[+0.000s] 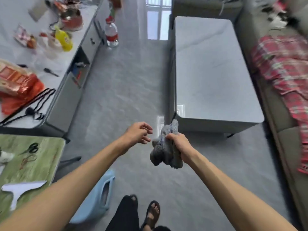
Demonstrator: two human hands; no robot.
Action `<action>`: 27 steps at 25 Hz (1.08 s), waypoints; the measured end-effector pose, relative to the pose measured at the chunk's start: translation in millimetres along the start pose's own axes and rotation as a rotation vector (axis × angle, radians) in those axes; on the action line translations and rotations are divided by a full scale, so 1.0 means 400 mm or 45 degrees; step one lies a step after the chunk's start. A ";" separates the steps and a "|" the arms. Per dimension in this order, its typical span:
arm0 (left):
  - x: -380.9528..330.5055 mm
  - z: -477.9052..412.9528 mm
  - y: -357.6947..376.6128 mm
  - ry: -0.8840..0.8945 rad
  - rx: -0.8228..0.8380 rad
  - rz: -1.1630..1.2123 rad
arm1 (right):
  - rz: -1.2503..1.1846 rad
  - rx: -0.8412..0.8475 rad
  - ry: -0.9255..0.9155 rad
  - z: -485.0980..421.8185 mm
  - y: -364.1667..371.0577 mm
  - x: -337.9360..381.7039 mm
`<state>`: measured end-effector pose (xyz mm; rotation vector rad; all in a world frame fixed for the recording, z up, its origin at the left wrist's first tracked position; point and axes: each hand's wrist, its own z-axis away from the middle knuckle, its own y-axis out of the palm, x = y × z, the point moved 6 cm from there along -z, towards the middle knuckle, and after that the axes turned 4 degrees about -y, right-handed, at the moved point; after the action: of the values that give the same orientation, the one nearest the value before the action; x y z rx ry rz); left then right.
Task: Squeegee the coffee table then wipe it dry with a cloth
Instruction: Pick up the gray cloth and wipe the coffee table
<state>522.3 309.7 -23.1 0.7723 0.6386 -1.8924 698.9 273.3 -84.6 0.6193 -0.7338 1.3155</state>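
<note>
Cloth (pixel 164 147) hangs bunched from the right hand (pixel 179 144), whose fingers clench its middle, in the air just off the coffee table's (pixel 213 64) near left corner. The left hand (pixel 138 135) hovers just beside it, fingers relaxed, holding nothing.

Grey marbled floor (pixel 125 90) runs under and beyond the grip (pixel 179 144). Far ahead, a bright window (pixel 157 19) reflects on it. A grey sofa (pixel 283 135) lies right, a long cabinet (pixel 66 97) left, a green tabletop (pixel 41 164) near left.
</note>
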 end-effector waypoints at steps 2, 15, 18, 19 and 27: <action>-0.073 -0.076 0.058 0.012 0.026 -0.086 | -0.008 -0.044 0.008 -0.040 -0.113 0.025; -0.484 -0.749 0.549 -0.040 0.267 -0.452 | 0.425 -0.496 -0.007 -0.453 -0.907 0.239; -0.482 -0.894 0.636 -0.082 0.204 -0.493 | 0.432 -0.520 0.031 -0.610 -1.038 0.225; -0.463 -0.950 0.663 -0.110 0.165 -0.489 | 0.444 -0.544 0.060 -0.677 -1.083 0.205; -0.375 -1.314 0.819 -0.247 -0.071 -0.391 | 1.076 -0.954 -0.113 -1.125 -1.448 0.280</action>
<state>997.5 637.2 -293.5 0.4655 0.7149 -2.1864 1337.7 596.7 -279.3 -0.2914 -1.5594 1.6047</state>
